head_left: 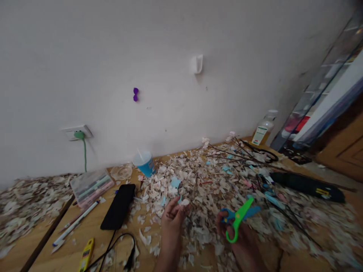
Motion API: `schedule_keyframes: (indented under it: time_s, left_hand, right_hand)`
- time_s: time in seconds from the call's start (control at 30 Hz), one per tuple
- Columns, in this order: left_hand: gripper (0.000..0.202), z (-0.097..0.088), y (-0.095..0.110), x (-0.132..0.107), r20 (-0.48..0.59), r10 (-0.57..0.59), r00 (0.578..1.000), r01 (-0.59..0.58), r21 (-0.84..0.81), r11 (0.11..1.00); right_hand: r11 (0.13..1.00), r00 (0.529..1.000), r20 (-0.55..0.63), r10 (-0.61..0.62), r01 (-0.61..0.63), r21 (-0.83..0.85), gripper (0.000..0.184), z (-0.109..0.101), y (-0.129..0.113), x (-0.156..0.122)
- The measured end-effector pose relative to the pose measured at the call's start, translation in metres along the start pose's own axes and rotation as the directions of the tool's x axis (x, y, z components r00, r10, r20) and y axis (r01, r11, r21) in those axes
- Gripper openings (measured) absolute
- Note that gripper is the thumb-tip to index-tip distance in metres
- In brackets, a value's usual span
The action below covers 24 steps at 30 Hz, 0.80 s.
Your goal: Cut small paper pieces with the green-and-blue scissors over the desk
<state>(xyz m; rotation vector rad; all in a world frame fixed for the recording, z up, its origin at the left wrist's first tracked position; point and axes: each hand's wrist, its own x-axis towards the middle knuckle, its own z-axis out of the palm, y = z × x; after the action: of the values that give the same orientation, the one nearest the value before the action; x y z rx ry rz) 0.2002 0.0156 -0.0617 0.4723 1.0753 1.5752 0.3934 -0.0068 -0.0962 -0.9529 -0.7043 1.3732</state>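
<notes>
Scissors [239,219] with one green and one blue handle sit in the right hand [241,241], low in the view on the wooden table [93,230]; the fingers are curled through the loops and the blades stand partly apart, pointing up and to the right. Just left of the scissors, the left hand [171,223] is raised off the table with its fingertips pinched together on a small pale scrap of paper [185,203]. Both hands hover over a thick litter of paper scraps [204,185] that spreads all around the scissors and beyond them. Well to the left of the scissors lie a black cable [119,245], a yellow utility knife [86,255] and a white pen [75,224], with a black phone [119,206] lying flat a little farther back. Behind the phone, still left of the scissors, rest a clear case of pens [90,186] and a blue cup [145,163]. To the right of the scissors and farther off lies a long dark tool [307,186], and beyond the scissors thin dark stems [229,153] cross the scraps. Farthest back, right of the scissors, a clear bottle [265,128] stands against the white wall [170,56], which also bears a socket with a green plug [79,134].
</notes>
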Motion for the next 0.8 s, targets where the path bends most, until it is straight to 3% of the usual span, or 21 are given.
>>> schedule_keyframes:
  time_s: [0.03, 0.13, 0.2, 0.27, 0.33, 0.4, 0.5, 0.6, 0.8]
  left_hand:
    - [0.049, 0.000, -0.001, 0.000, -0.005, -0.002, 1.000, 0.002, -0.012, 1.000]
    - [0.037, -0.001, -0.006, 0.000, 0.001, -0.007, 1.000, 0.007, -0.007, 1.000]
    - [0.034, -0.001, -0.008, -0.001, 0.023, 0.008, 1.000, -0.009, 0.047, 0.999]
    - [0.033, -0.003, -0.009, -0.002, 0.055, 0.041, 0.998, -0.048, 0.120, 0.992]
    - [0.034, -0.005, -0.008, -0.002, 0.080, 0.079, 0.994, -0.093, 0.188, 0.978]
    - [0.034, -0.006, -0.006, -0.003, 0.088, 0.105, 0.991, -0.123, 0.241, 0.963]
    - [0.034, -0.003, -0.002, -0.004, 0.125, 0.117, 0.985, -0.150, 0.299, 0.942]
    - [0.035, 0.001, -0.002, -0.005, 0.161, 0.098, 0.982, -0.146, 0.318, 0.937]
    - [0.043, 0.000, -0.009, -0.002, 0.157, 0.003, 0.988, -0.048, 0.287, 0.957]
  right_hand:
    - [0.995, 1.000, 0.001, -0.007, 0.008, -0.096, 0.044, 0.002, 0.005, -0.007]
    - [0.898, 0.975, -0.029, -0.219, 0.190, -0.397, 0.050, 0.004, 0.020, -0.023]
    - [0.719, 0.915, 0.083, -0.394, 0.363, -0.592, 0.046, 0.003, 0.029, -0.024]
    - [0.467, 0.818, 0.219, -0.531, 0.499, -0.730, 0.041, -0.001, 0.033, -0.017]
    - [0.253, 0.749, 0.317, -0.582, 0.537, -0.805, 0.040, -0.005, 0.034, -0.009]
    - [0.122, 0.714, 0.370, -0.594, 0.534, -0.837, 0.041, -0.009, 0.034, -0.003]
    - [0.030, 0.694, 0.416, -0.587, 0.532, -0.846, 0.044, -0.011, 0.033, 0.000]
    - [-0.004, 0.708, 0.424, -0.565, 0.512, -0.859, 0.044, -0.011, 0.034, 0.002]
    - [-0.082, 0.689, 0.449, -0.569, 0.495, -0.865, 0.044, -0.012, 0.034, 0.006]
